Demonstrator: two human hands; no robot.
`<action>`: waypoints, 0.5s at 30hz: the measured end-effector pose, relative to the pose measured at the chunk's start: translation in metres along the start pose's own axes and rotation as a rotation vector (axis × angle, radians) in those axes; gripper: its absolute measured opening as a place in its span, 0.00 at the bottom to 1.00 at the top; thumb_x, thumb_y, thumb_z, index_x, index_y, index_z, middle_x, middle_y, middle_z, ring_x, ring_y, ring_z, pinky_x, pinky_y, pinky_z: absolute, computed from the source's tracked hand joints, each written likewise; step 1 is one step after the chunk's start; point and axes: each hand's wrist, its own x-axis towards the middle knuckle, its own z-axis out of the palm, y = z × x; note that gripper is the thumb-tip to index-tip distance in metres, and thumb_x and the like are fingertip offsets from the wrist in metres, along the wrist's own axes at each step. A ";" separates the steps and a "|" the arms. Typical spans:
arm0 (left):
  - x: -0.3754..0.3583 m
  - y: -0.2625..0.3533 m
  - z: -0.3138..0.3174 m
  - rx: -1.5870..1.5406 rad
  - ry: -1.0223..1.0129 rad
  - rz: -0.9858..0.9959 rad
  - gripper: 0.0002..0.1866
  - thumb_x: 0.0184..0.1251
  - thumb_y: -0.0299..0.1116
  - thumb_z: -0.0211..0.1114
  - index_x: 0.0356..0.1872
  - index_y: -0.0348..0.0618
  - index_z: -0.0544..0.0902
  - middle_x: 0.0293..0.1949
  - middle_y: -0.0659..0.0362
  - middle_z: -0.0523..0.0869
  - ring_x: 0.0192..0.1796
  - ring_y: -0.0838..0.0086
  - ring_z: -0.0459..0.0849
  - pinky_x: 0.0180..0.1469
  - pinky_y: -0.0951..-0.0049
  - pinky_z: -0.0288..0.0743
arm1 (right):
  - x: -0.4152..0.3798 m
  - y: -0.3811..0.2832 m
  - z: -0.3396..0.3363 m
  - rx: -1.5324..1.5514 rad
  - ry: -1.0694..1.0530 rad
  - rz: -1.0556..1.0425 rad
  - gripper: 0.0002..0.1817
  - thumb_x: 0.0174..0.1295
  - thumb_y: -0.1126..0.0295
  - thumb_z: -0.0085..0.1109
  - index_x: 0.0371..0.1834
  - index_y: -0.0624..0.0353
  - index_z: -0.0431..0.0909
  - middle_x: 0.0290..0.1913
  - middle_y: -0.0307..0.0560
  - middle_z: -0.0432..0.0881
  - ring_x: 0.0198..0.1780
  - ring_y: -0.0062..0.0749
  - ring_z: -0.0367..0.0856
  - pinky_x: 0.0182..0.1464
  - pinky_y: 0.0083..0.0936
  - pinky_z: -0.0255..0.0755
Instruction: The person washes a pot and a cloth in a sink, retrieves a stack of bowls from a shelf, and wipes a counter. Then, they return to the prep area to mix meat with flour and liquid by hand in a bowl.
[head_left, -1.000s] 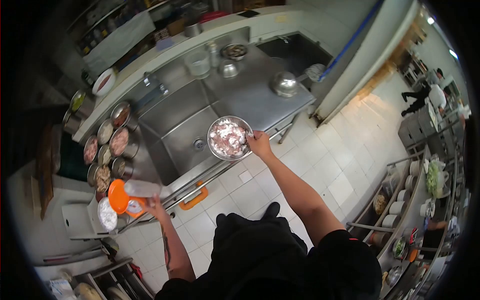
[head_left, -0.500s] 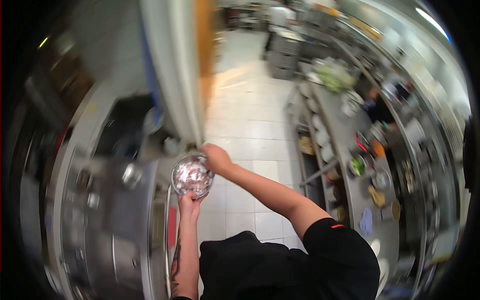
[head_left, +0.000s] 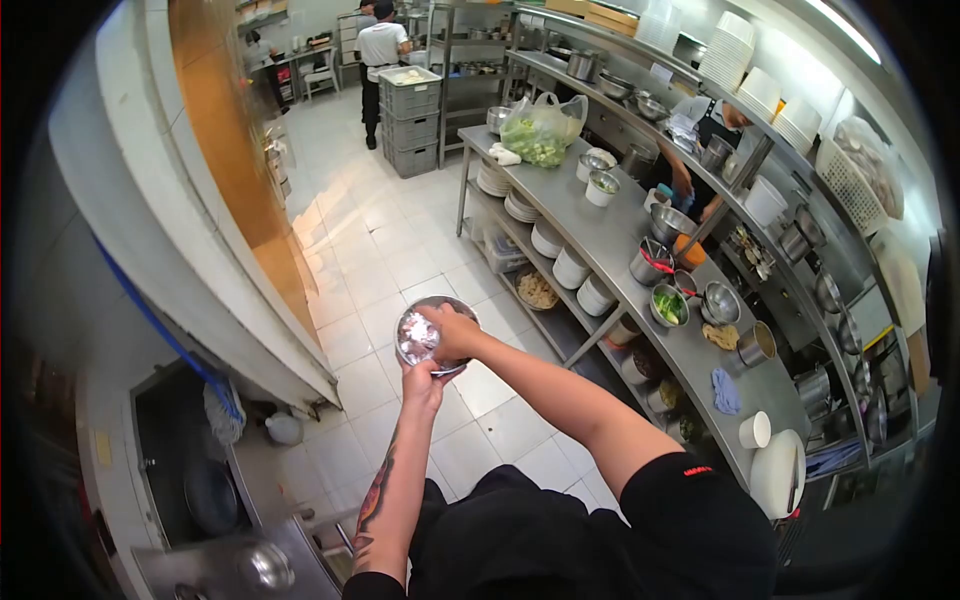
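Note:
I hold a round metal bowl of pink and white chopped meat out in front of me, above the tiled floor. My left hand grips the bowl's near rim from below. My right hand lies over the top of the bowl, fingers down in the meat, covering the right half of it.
A long steel counter on my right carries several bowls, stacked white plates and a bag of greens. A person stands far down the aisle by grey crates; another works behind the counter shelf. A white wall edge is on my left.
I have turned away from the sink counter toward the aisle. My left hand let go of the orange-lidded container and took the bowl; my right hand moved from the rim into the meat.

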 end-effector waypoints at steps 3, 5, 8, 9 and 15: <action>0.048 0.004 0.014 0.076 -0.054 -0.099 0.53 0.43 0.09 0.46 0.75 0.67 0.46 0.71 0.44 0.60 0.66 0.39 0.72 0.51 0.30 0.82 | 0.029 0.022 -0.010 -0.003 -0.051 0.148 0.51 0.38 0.60 0.77 0.73 0.30 0.65 0.60 0.61 0.72 0.60 0.61 0.77 0.53 0.49 0.77; 0.077 0.003 0.024 0.095 -0.087 -0.131 0.54 0.44 0.09 0.46 0.75 0.68 0.46 0.71 0.45 0.60 0.66 0.40 0.72 0.50 0.30 0.82 | 0.043 0.035 -0.021 -0.033 -0.020 0.174 0.44 0.42 0.62 0.74 0.69 0.29 0.70 0.59 0.59 0.73 0.57 0.59 0.78 0.50 0.50 0.78; 0.135 -0.003 0.038 0.136 -0.142 -0.175 0.54 0.45 0.08 0.45 0.75 0.71 0.46 0.71 0.46 0.60 0.66 0.41 0.73 0.50 0.29 0.82 | 0.080 0.085 -0.014 -0.302 0.316 -0.084 0.29 0.49 0.63 0.69 0.59 0.31 0.80 0.57 0.53 0.74 0.54 0.54 0.76 0.47 0.49 0.78; 0.156 -0.007 0.043 0.143 -0.141 -0.175 0.54 0.46 0.07 0.45 0.75 0.71 0.46 0.71 0.46 0.60 0.66 0.42 0.73 0.49 0.29 0.82 | 0.094 0.095 -0.019 -0.310 0.330 -0.050 0.29 0.49 0.63 0.69 0.59 0.31 0.80 0.57 0.53 0.74 0.54 0.54 0.76 0.47 0.49 0.78; 0.286 -0.003 0.065 0.190 -0.163 -0.228 0.52 0.48 0.08 0.45 0.74 0.70 0.48 0.71 0.45 0.60 0.64 0.40 0.74 0.47 0.31 0.83 | 0.183 0.163 -0.058 -0.057 0.150 0.078 0.40 0.42 0.67 0.73 0.66 0.39 0.75 0.62 0.57 0.71 0.66 0.58 0.69 0.60 0.47 0.74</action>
